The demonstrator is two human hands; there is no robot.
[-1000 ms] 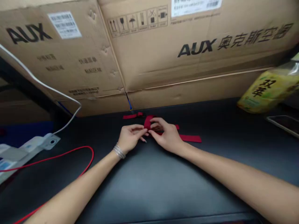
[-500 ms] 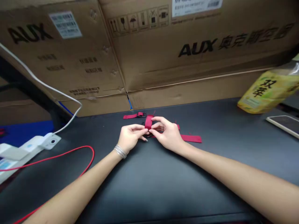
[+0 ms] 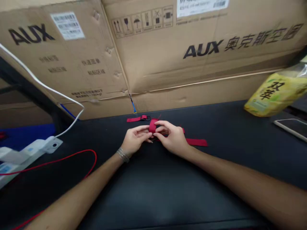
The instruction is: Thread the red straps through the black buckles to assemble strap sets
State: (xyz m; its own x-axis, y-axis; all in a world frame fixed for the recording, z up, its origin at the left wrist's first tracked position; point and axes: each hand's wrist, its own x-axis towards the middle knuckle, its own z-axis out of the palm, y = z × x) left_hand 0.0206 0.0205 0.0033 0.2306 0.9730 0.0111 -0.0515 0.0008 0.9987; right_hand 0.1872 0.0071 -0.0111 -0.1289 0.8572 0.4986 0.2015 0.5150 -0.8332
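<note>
My left hand (image 3: 136, 139) and right hand (image 3: 174, 139) pinch one red strap (image 3: 152, 126), broad, curved; one buckled strap (image 3: 133, 119) lies at its ten o'clock.

Both hands (image 3: 153, 138) pinch a folded red strap (image 3: 153, 125) above the black bench (image 3: 153, 191); a yellow-labelled bottle (image 3: 273, 95) leans near the cardboard boxes (image 3: 172, 70).

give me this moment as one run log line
left hand: pinching red band | right hand: pinching same band | behind: red strap | beside right wrist: flat red webbing | far right: yellow-labelled bottle
</note>
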